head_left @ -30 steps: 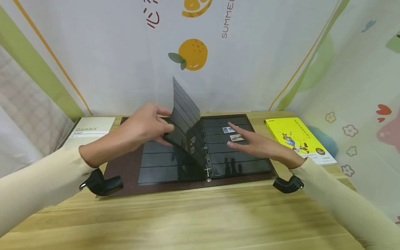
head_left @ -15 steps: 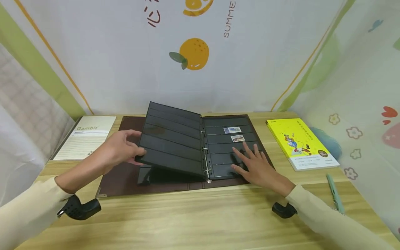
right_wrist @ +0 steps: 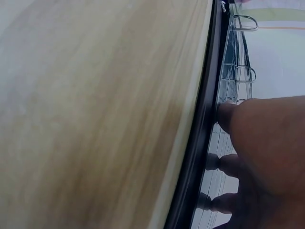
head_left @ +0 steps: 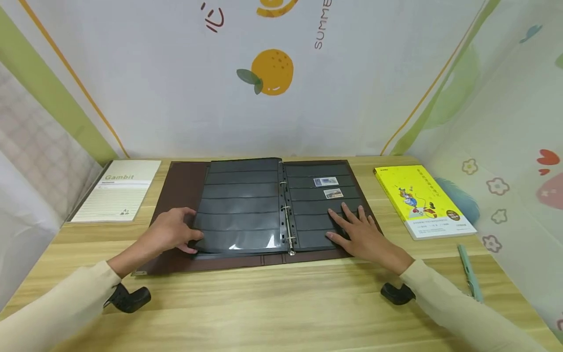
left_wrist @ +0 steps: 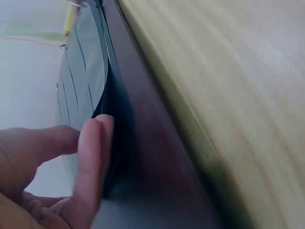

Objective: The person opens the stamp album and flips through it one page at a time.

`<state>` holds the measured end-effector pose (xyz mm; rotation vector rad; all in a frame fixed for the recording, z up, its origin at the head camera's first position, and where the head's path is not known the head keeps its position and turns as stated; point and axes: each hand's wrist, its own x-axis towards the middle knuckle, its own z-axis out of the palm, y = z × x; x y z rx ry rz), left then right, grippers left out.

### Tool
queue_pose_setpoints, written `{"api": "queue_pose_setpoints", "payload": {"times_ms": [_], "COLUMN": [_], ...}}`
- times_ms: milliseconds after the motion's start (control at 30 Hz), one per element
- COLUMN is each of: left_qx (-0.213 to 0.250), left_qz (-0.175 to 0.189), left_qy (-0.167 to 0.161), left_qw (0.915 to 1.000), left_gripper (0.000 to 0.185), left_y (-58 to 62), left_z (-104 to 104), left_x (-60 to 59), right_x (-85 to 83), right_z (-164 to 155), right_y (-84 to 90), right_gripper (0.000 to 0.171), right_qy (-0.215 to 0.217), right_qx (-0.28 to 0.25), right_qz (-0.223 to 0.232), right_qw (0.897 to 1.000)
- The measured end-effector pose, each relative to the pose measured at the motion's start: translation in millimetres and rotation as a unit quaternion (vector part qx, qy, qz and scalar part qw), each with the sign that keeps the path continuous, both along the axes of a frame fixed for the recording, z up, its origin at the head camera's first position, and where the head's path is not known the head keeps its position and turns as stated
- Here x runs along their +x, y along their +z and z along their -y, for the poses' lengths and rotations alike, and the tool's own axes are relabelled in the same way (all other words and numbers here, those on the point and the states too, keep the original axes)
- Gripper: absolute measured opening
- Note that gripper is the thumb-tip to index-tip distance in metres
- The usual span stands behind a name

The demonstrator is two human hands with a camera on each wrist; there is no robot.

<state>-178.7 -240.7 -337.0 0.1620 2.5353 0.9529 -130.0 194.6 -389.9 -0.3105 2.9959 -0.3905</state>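
Observation:
A brown ring-binder stamp album [head_left: 182, 186] lies spread on the table. My left hand [head_left: 170, 230] pinches the lower outer corner of a black pocket page [head_left: 239, 208] on the left side. In the left wrist view, the thumb [left_wrist: 52, 143] is above that page and the fingers [left_wrist: 89, 157] are under its edge. Spread fingers of my right hand [head_left: 358, 232] rest on the black right-hand page [head_left: 308, 222]. Two stamps, a bluish one [head_left: 325, 182] and a reddish-brown one [head_left: 333, 193], sit in pocket strips beyond the fingertips. Metal rings [right_wrist: 245, 71] show in the right wrist view.
A cream notepad [head_left: 116, 193] lies left of the album. Off to the right is a yellow book [head_left: 422, 198], with a pale green slim tool [head_left: 469, 271] nearer the front. A printed curtain [head_left: 189, 98] hangs behind the wooden table [head_left: 264, 308].
My left hand has swung the raised page leftward and down until it lies nearly flat. My right hand came down onto the right page and has stayed there for the last half second.

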Motion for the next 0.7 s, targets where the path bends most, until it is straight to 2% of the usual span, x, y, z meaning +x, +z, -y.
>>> {"api": "queue_pose_setpoints", "payload": {"times_ms": [33,100,167,233,333,367,433,467,567,700], "left_qx": [-0.037,-0.114,-0.169,-0.197,-0.223,-0.222,-0.215,-0.214,-0.213,-0.221], "left_qz": [-0.021,-0.065,-0.127,-0.202,-0.318,-0.335,-0.337,-0.32,-0.244,-0.184], "left_qy": [-0.018,-0.055,-0.092,-0.119,-0.169,-0.189,-0.239,-0.26,-0.29,-0.282], "left_qw": [0.9989,0.9898,0.9731,0.952,0.9058,0.896,0.8849,0.8854,0.9007,0.9151], "left_gripper": [0.077,0.077,0.063,0.044,0.043,0.047,0.066,0.072,0.075,0.076], "left_y": [-0.4,2.5,5.5,5.5,0.5,-2.5,-8.5,-11.3,-19.6,-27.1], "left_z": [-1,-5,-10,-18,-35,-40,-49,-52,-55,-54], "left_x": [0.3,2.8,6.7,9.2,6.6,3.1,-5.5,-9.7,-18.8,-19.6], "right_x": [-0.1,-0.3,-0.3,-0.5,-0.8,-0.9,-1.1,-1.4,-2.5,-4.0], "right_z": [0,0,0,0,-1,-2,-2,-2,0,0], "right_y": [0.0,0.6,1.5,2.9,4.6,4.8,4.7,4.5,3.5,4.0], "right_gripper": [0.067,0.067,0.067,0.067,0.067,0.067,0.067,0.067,0.067,0.068], "right_qy": [0.0,0.002,0.002,0.001,0.0,-0.001,0.0,0.001,0.006,0.009], "right_qx": [0.0,0.001,0.002,0.004,0.01,0.012,0.012,0.013,0.01,0.018], "right_qz": [0.0,0.002,0.005,0.007,0.008,0.008,0.01,0.01,0.014,0.019], "right_qw": [1.0,1.0,1.0,1.0,1.0,1.0,1.0,1.0,1.0,1.0]}}
